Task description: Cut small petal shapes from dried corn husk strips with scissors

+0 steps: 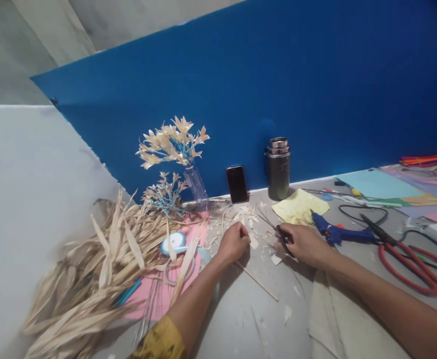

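Note:
My right hand point(304, 243) is closed on a pair of small scissors point(284, 239), with dark handles and thin blades pointing up and left, slightly apart. Across from it, my left hand point(235, 243) has its fingers pinched together. A pale scrap point(254, 241) shows by those fingertips; whether they grip it cannot be made out. Cut bits of dried husk point(246, 214) lie scattered around both hands. Below the left hand a thin stick point(258, 281) rests on the table.
Dried corn husks point(117, 254) pile up at left beside pink paper point(153, 299) and a tape roll point(181, 271). Husk flowers point(177, 139) stand in a clear bottle point(196, 184). Behind are a phone point(237, 184) and flask point(279, 174). A blue glue gun point(338, 233) and red-handled scissors point(409, 264) lie right.

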`<state>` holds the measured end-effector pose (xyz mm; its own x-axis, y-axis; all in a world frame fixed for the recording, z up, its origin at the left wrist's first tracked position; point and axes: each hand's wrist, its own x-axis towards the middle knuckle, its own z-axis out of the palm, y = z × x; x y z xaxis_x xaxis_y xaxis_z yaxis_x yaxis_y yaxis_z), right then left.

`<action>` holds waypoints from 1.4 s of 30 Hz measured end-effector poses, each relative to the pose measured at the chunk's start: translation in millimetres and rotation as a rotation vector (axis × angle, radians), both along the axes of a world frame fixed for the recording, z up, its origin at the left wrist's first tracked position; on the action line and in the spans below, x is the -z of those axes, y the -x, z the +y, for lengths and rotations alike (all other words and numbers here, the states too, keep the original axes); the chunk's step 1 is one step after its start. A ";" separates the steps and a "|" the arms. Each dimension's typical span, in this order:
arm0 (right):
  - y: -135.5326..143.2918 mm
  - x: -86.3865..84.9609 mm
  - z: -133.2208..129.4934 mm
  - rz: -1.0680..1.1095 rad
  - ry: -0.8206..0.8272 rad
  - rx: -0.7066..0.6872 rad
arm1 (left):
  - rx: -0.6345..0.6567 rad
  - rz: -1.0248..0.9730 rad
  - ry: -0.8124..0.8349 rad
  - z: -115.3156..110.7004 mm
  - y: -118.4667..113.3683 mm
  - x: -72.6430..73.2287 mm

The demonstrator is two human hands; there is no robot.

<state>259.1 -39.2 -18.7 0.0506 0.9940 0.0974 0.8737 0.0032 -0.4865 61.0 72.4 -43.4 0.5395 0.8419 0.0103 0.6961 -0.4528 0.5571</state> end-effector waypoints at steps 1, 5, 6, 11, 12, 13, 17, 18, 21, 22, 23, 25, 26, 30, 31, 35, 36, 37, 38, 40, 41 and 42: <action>0.5 0.4 0.0 0.000 0.002 -0.007 | 0.019 0.004 -0.004 -0.2 -0.3 -1.4; 1.2 2.7 -0.4 -0.009 0.005 -0.038 | 0.075 0.045 -0.016 -1.7 -1.0 -8.8; 1.1 3.2 -0.7 -0.014 0.006 -0.048 | 0.078 0.055 -0.017 -2.7 -0.4 -10.3; 0.1 4.5 -1.6 -0.039 0.009 -0.066 | 0.062 0.081 -0.025 -14.4 6.2 -16.3; 0.0 4.8 -1.6 -0.041 0.008 -0.067 | 0.047 0.089 -0.030 -17.0 7.1 -17.6; 0.0 5.2 -1.5 -0.042 0.007 -0.069 | 0.031 0.099 -0.033 -19.3 7.5 -18.8; 0.2 7.2 -1.0 -0.025 0.009 -0.084 | -0.019 0.108 0.001 -20.9 5.6 -20.1; 0.2 7.7 -0.9 -0.018 0.011 -0.084 | -0.028 0.099 0.016 -19.9 4.9 -19.2; -0.6 9.1 -0.6 0.016 0.014 -0.078 | -0.055 0.044 0.051 -17.1 3.3 -14.0; -1.0 9.6 -0.4 0.033 0.012 -0.075 | -0.061 0.015 0.065 -16.8 2.9 -12.2; -1.3 10.1 -0.1 0.053 0.010 -0.073 | -0.066 -0.020 0.080 -17.0 2.5 -10.8; -1.1 10.6 0.5 0.104 0.008 -0.067 | -0.060 -0.107 0.116 -18.9 1.1 -9.7; -0.3 10.3 0.7 0.130 0.009 -0.063 | -0.052 -0.155 0.132 -20.5 0.1 -10.4; 8.7 4.3 -1.0 0.364 0.030 -0.053 | 0.004 -0.393 0.268 -30.4 -4.5 -17.9; 11.9 2.0 -2.1 0.514 0.045 -0.039 | 0.017 -0.478 0.352 -33.3 -5.4 -19.7; 21.8 -6.1 -7.3 0.873 0.083 0.037 | 0.039 -0.731 0.689 -42.5 -8.2 -22.7; 22.9 -7.2 -8.3 0.875 0.072 0.048 | 0.034 -0.764 0.744 -44.0 -8.8 -22.9; 23.3 -7.8 -9.0 0.873 0.056 0.059 | 0.027 -0.800 0.791 -45.1 -9.2 -23.1; 23.4 -8.1 -9.5 0.878 0.038 0.074 | 0.021 -0.838 0.831 -46.2 -9.6 -23.3; 23.2 -8.3 -9.7 0.887 0.004 0.102 | 0.029 -0.893 0.907 -48.6 -10.1 -23.7; 23.2 -8.4 -9.7 0.893 -0.008 0.111 | 0.040 -0.899 0.928 -50.1 -10.4 -23.8; 23.4 -8.8 -9.7 0.899 -0.017 0.118 | 0.049 -0.886 0.934 -51.7 -10.7 -23.7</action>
<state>235.8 -48.9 -10.0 0.2157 0.9764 -0.0135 0.1592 -0.0488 -0.9860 71.7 20.6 -19.8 0.6822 0.7031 -0.2004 -0.0782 0.3428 0.9362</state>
